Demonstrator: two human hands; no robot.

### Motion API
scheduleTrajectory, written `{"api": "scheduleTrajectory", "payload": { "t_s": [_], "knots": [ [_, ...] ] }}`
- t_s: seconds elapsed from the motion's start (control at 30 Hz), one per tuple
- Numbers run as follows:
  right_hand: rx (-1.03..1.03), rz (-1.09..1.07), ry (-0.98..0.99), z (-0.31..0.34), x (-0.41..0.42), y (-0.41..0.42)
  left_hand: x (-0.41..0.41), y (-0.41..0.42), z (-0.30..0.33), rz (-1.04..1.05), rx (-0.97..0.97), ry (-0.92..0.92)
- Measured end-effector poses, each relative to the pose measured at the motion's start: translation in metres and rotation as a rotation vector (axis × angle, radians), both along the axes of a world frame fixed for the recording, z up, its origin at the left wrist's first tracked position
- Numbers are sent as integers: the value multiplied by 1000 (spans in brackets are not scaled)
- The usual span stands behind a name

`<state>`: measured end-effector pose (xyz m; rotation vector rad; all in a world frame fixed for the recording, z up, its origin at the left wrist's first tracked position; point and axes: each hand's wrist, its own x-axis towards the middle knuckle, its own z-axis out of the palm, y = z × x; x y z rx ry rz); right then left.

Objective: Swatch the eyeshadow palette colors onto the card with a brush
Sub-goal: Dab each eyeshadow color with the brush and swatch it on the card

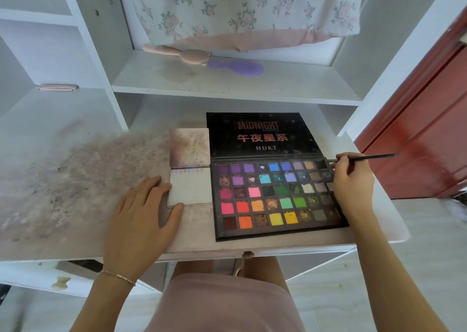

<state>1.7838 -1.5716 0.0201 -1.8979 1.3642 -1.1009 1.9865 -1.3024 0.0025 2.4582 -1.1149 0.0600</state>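
Observation:
An open black eyeshadow palette (275,195) with several rows of coloured pans lies on the desk, its lid (260,134) folded back. My right hand (352,180) pinches a thin dark brush (366,157), its tip at the dark pan in the palette's top right corner. Left of the palette lies a white card (190,189) with a row of faint swatches along its top edge. My left hand (141,215) rests flat on the desk, fingers straight, fingertips and thumb touching the card's left and lower edge.
A stained second card (189,146) lies above the white card. The desk (75,180) is smeared with powder on the left. A pink brush (177,52) and purple hairbrush (237,66) lie on the shelf. A red door (424,129) stands at the right.

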Motion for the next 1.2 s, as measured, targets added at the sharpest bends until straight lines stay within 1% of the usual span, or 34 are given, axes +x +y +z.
{"api": "scheduleTrajectory", "payload": {
  "t_s": [0.17, 0.3, 0.43, 0.63, 0.73, 0.83, 0.97, 1.07, 1.2],
  "knots": [
    [25, 42, 87, -2, 0, -1, 0, 0, 0, -2, 1, -5],
    [16, 14, 71, -1, 0, 0, 0, 0, 0, 1, 7, 8],
    [27, 33, 91, 0, 0, 2, 0, 0, -1, 8, 15, 23],
    [9, 6, 51, 5, 2, 7, 0, 0, -1, 8, 18, 26],
    [7, 32, -10, 8, 10, 14, 0, 0, -1, 8, 14, 28],
    [29, 126, -102, 15, 28, 27, -1, 1, 0, 17, 6, 35],
    [86, 365, -212, 20, 59, 58, -2, 1, 1, 22, 6, 27],
    [52, 525, -195, 17, 81, 82, -2, 1, 1, 22, 8, 26],
    [68, 625, -164, 10, 106, 96, -1, 2, 1, 18, 11, 28]
  ]
}}
